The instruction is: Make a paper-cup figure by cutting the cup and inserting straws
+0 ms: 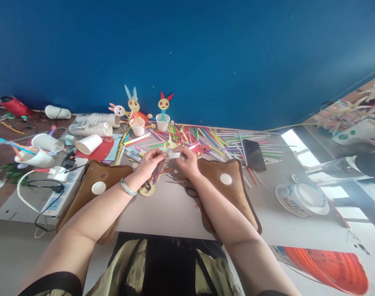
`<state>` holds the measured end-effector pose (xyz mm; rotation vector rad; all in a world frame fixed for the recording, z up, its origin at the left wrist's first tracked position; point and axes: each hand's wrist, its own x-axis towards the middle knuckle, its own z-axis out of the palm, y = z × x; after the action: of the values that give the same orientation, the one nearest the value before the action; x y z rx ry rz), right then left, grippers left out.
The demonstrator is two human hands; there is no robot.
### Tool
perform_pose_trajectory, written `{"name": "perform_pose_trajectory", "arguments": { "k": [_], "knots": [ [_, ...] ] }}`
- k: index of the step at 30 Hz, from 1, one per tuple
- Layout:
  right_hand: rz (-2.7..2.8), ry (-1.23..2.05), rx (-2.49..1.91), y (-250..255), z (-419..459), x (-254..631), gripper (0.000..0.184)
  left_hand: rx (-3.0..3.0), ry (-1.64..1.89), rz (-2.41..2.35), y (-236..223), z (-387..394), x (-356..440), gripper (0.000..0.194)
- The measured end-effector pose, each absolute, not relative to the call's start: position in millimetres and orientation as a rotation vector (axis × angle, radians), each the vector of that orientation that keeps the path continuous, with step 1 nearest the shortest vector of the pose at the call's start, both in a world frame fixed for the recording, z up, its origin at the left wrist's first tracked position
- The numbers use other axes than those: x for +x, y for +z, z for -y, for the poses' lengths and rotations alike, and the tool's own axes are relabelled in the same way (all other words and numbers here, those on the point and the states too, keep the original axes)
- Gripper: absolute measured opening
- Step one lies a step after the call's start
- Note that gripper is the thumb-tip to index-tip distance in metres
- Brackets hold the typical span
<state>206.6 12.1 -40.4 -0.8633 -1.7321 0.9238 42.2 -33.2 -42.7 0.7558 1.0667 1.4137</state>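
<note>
Wall: deep blue [187, 61], rising behind the work surface.
Tabletop: pale grey [162, 218], strewn with craft pieces.
Brown cushions: one [79, 201] under the left forearm, the other [233, 189] beside and partly behind the right forearm, each with a white disc on it.
Orange ribbed container: at the lower right [332, 267], below the table's edge.
Power strip: white and blue [59, 193], left of the left cushion, with plugs and cables in it.
Lidded bowl: white, patterned [310, 198], near the table's right end.
Hands: left [152, 163] and right [188, 163], raised over the table, nearly meeting, fingertips closed on either side of one small pale item.
Rabbit-eared figures: two stand in white cups, [134, 106] and [164, 102]; a third head [118, 110] leans at the left.
Phone: black [254, 155], lying right of the right hand.
Scissors: dark-handled [190, 190], just below the right hand.
Colored sticks: scattered [218, 139] beyond and around the hands.
Small pale item: shiny, whitish [174, 154], between both hands; its exact form is unclear.
</note>
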Motion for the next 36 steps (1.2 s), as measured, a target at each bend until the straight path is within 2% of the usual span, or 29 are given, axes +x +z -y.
{"name": "perform_pose_trajectory", "arguments": {
  "k": [5,16,21,27,36],
  "knots": [
    [1.793,0.787,-0.848,-40.4,-14.1,206.5,0.016,0.741,1.388,-1.034,-42.2,32.8,41.1,0.032],
    [1.857,0.734,-0.945,-43.4,-22.5,212.6,0.027,0.747,1.33,-1.047,-39.9,30.6,37.1,0.03],
    [2.052,0.636,-1.081,-32.2,-24.2,214.7,0.032,0.766,1.366,-1.059,-39.2,30.6,38.5,0.029],
    [2.262,0.587,-1.178,-13.9,-26.7,220.8,0.025,0.748,1.314,-1.049,-30.3,30.8,35.7,0.032],
    [2.626,0.431,-1.383,-0.2,-14.9,228.4,0.025,0.754,1.224,-1.06,-33.1,34.6,38.6,0.018]
  ]
}}
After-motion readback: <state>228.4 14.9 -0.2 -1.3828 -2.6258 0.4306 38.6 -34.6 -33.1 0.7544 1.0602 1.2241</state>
